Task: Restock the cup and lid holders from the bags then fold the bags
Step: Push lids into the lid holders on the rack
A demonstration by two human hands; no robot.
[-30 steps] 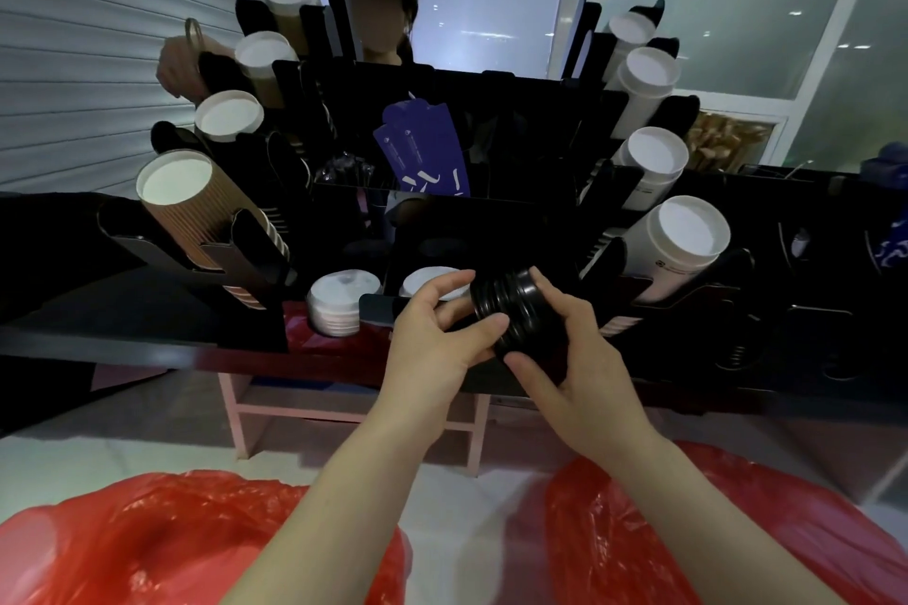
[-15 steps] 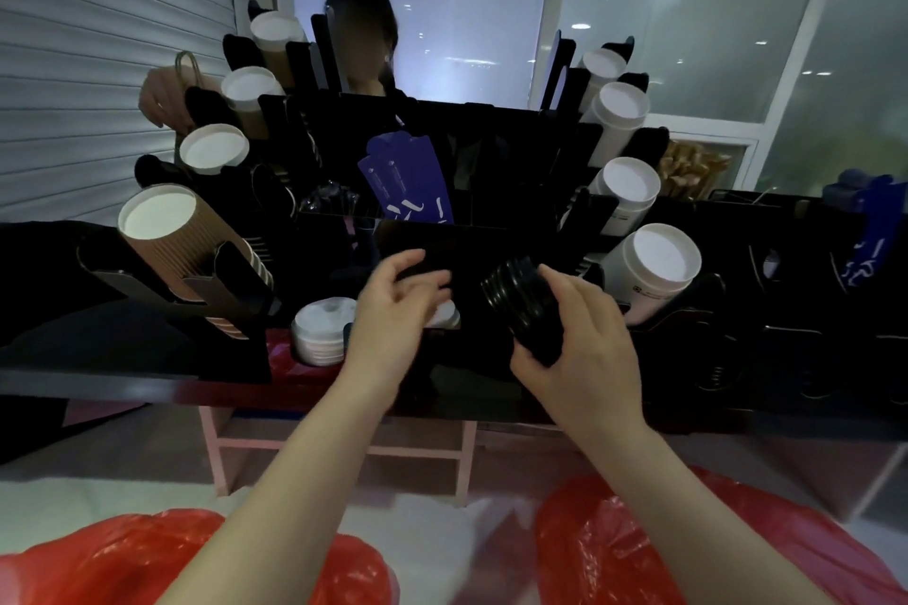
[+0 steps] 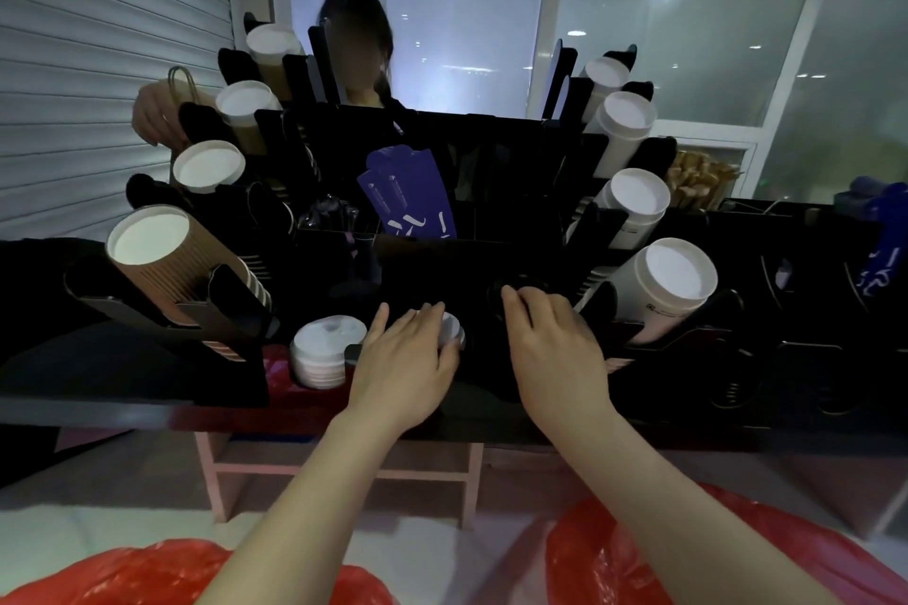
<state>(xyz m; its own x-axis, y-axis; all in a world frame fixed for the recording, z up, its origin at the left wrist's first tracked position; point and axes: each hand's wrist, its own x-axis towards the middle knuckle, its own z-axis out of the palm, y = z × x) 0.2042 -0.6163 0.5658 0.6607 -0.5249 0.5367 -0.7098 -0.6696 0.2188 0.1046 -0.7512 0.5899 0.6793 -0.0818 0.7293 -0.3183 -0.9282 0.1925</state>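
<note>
A black cup and lid holder (image 3: 491, 255) stands on the dark counter in front of me. My right hand (image 3: 555, 349) grips a stack of black lids (image 3: 521, 283), its fingers curled over the stack at a middle slot low in the holder. My left hand (image 3: 408, 359) rests with fairly straight fingers on a stack of white lids (image 3: 454, 332) in the slot beside it. Another white lid stack (image 3: 324, 354) sits further left. Two red plastic bags (image 3: 688, 555) (image 3: 123, 575) lie below my arms.
Brown ribbed cups (image 3: 162, 260) fill the holder's left arms and white cups (image 3: 668, 290) the right arms. Purple sleeves (image 3: 408, 192) stand in the middle. A person (image 3: 358, 49) stands behind the holder with a hand at the left cups. A pink frame (image 3: 339, 472) sits under the counter.
My right hand carried the black lids forward and down into the holder. My left hand left the black stack and came to rest on the white lids.
</note>
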